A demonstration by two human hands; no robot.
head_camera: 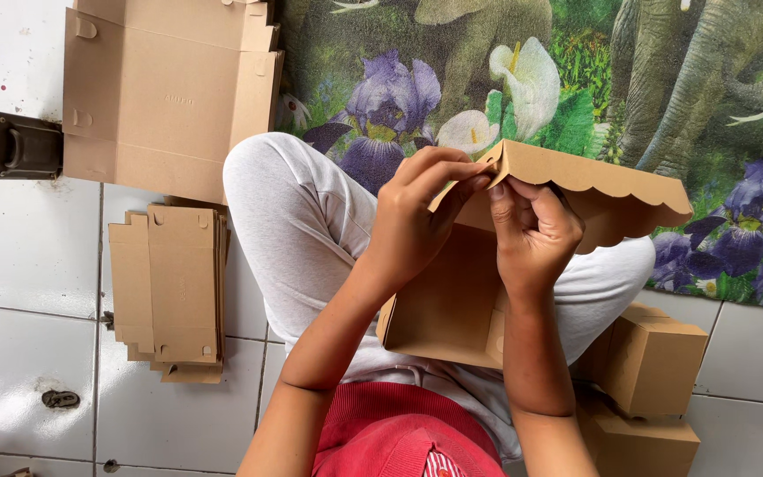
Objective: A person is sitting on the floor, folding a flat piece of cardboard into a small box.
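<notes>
Both hands, left hand (412, 221) and right hand (532, 234), pinch the scalloped flap of the cardboard box (452, 300); flat blanks (169, 287) lie left of it.

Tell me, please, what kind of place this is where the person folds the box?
Probably a home floor used as a small box-folding workplace. A stack of flat cardboard blanks lies on white floor tiles, finished boxes sit beside the person, and a flowered mat covers the floor.

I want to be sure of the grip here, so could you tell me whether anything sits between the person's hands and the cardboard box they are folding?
Nothing visible does. The left hand and right hand both pinch the cardboard box directly at its scalloped lid, held above the lap.
</notes>
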